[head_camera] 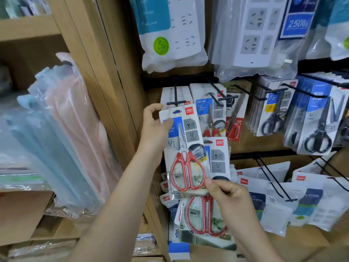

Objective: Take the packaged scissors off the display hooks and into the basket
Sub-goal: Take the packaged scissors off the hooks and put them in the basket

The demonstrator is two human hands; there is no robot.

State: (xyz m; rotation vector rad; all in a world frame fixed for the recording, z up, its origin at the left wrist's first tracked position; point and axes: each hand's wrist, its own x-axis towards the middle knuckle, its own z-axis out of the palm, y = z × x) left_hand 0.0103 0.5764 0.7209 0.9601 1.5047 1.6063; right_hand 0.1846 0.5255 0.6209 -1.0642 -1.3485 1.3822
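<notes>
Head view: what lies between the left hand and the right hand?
In the head view, a scissors pack with red handles spans the gap: left hand grips its top, right hand pinches its bottom corner.

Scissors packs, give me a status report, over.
Left hand grips top of front scissors pack, off its hook. Right hand holds second scissors pack behind it. Basket not in view. More packs remain on display hooks.

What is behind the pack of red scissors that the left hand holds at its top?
Behind the front pack, a second red-handled scissors pack sits lower and to the right, gripped by the right hand. Its blades and middle are covered, and so is whatever hangs behind both. The left hand pinches the front pack's top.
</notes>
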